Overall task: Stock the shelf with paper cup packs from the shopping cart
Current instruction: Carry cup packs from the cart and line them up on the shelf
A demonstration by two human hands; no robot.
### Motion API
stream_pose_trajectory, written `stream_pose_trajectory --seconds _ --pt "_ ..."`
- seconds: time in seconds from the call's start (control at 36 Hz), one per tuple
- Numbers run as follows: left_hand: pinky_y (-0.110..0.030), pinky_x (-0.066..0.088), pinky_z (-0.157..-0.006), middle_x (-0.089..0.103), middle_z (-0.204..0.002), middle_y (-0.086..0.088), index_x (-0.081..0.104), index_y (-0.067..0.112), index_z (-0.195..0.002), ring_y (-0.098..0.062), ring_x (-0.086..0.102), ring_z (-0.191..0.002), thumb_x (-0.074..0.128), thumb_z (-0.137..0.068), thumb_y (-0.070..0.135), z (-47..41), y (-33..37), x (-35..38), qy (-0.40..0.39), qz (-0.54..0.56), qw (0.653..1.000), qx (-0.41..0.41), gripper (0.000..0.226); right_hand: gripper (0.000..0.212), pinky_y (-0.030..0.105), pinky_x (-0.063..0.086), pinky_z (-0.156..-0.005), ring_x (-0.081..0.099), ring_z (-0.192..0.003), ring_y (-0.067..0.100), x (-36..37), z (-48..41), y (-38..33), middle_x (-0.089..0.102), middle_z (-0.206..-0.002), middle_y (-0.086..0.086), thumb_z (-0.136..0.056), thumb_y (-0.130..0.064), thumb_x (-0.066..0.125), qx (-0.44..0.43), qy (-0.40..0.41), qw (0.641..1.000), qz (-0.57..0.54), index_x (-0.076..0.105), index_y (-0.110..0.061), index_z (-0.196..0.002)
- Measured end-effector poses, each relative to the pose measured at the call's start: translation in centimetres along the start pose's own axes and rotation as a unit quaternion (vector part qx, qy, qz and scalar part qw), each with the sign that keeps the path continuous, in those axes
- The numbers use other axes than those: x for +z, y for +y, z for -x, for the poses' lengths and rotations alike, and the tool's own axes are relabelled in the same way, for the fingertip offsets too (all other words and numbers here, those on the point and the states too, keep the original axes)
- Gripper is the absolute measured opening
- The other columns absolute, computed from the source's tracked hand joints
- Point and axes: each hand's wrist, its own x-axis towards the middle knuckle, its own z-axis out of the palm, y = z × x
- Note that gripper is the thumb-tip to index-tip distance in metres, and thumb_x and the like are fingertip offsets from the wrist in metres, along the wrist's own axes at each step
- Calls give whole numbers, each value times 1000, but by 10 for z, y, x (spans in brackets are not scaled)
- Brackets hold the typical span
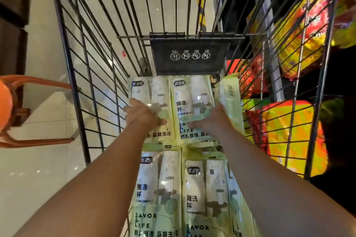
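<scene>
Both arms reach down into the wire cart (92, 86), w/ four paper cup packs lying flat on its floor in a 2x2 block. The left hand (142, 114) is on the far-left pack (152, 90): fingers curl over the pack's left edge by the cart's left wall, thumb lies across the top film, so it grips that pack. The right hand (212, 121) is on the far-right pack (190, 94): thumb points left over the print, fingers bend down at the pack's right edge, fingertips hidden. Just right of it a fifth pack (230, 98) stands on edge against the cart's right wall. The near-left pack (154, 188) & near-right pack (202, 188) lie under the forearms, untouched. The far packs butt against the cart's front end, below a black flap (188, 57) w/ white icons. Outside the right wall: red/yellow snack bags (289, 136). Outside the left wall: an orange object (11, 109) on the pale floor
</scene>
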Motion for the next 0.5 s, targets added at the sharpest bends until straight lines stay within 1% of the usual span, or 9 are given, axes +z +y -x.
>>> stream_pose_trajectory --seconds 0.06,0.11,0.17,0.19,0.28,0.36,0.42,0.47,0.5 --pt "-48 44 -107 30 -147 -20 19 10 -147 -41 40 -136 93 -64 34 1 0 -1 3 -2 1000 5 114 124 37 40 -107 43 -138 30 -3 5 -1 42 -152 11 -56 -38 98 -8 29 1000 8 26 -7 -151" --pt "-47 44 -107 31 -144 -20 21 8 -146 -39 40 -136 92 -66 39 2 -1 0 15 -9 1000 10 112 115 37 46 -98 52 -128 30 -4 10 -3 51 -140 12 -52 -48 97 -14 74 997 15 40 -6 -143" --pt "-45 43 -107 31 -143 -18 24 8 -145 -37 39 -136 91 -67 41 5 -2 0 34 -7 999 3 108 106 34 49 -89 55 -118 30 -8 12 -2 52 -133 12 -52 -56 94 -4 99 995 13 49 -6 -134" --pt "-44 43 -108 33 -142 -17 27 8 -144 -35 39 -136 92 -66 41 6 -3 1 45 -2 999 1 106 101 31 47 -85 55 -117 30 -10 14 -1 50 -132 12 -55 -56 93 5 97 995 11 51 -6 -133" --pt "-43 45 -104 46 -134 -16 45 8 -135 -33 41 -131 93 -59 50 6 -10 3 63 30 998 9 98 99 30 44 -83 53 -120 32 -19 11 5 44 -136 14 -61 -52 91 24 78 997 1 48 -7 -138" --pt "-42 53 -92 63 -116 -13 59 13 -118 -32 57 -114 84 -41 72 7 -16 4 51 47 998 -3 100 106 40 52 -95 53 -123 34 -25 10 5 46 -140 15 -58 -46 93 40 68 997 -17 41 -10 -143" --pt "-48 53 -92 66 -109 -11 52 17 -115 -33 58 -112 85 -41 70 7 -19 6 25 70 997 -13 97 104 43 53 -97 54 -122 34 -29 11 4 48 -140 15 -59 -44 92 47 56 997 -15 40 -10 -143" --pt "-52 55 -89 66 -107 -7 41 30 -112 -34 58 -112 89 -40 65 12 -21 4 14 109 994 -11 94 99 38 52 -92 55 -121 33 -32 12 4 51 -139 13 -63 -40 91 43 47 998 -15 39 -9 -142" --pt "-52 58 -83 68 -104 -5 38 36 -108 -34 63 -106 89 -37 63 15 -20 1 12 140 990 -4 93 98 36 50 -89 55 -122 33 -33 13 3 51 -139 13 -66 -38 90 43 44 998 -14 37 -9 -142"
